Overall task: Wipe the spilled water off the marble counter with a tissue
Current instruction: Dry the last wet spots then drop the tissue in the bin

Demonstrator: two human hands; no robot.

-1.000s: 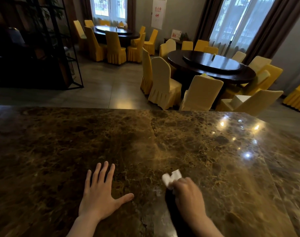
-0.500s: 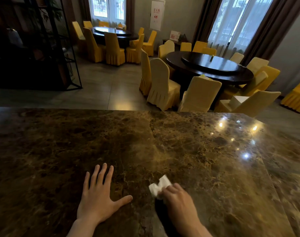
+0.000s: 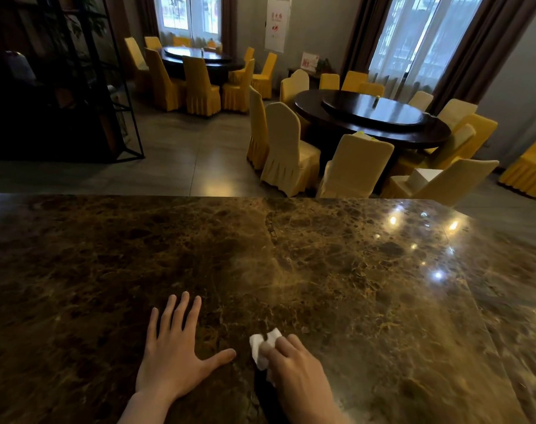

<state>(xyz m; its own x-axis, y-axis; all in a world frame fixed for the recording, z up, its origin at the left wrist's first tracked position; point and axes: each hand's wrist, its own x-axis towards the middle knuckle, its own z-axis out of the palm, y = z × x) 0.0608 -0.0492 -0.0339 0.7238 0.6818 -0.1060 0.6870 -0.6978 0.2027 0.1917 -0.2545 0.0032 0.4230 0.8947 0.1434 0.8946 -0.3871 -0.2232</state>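
A dark brown marble counter [image 3: 321,270] with gold veins fills the lower half of the head view. My right hand [image 3: 297,371] presses a crumpled white tissue [image 3: 262,347] flat onto the counter near its front edge, fingers closed over it. My left hand [image 3: 175,353] lies palm down on the marble just left of the tissue, fingers spread, thumb pointing toward it and holding nothing. I cannot make out any water on the glossy stone around the tissue.
Beyond the counter's far edge lies a dining room floor with two dark round tables [image 3: 373,117] ringed by yellow covered chairs [image 3: 285,148]. A black metal shelf frame [image 3: 77,87] stands at the far left. Ceiling lights glare on the counter's right part [image 3: 438,273].
My right hand has slid the tissue leftward and toward me, closing the gap to the left thumb. The left hand has stayed planted in place.
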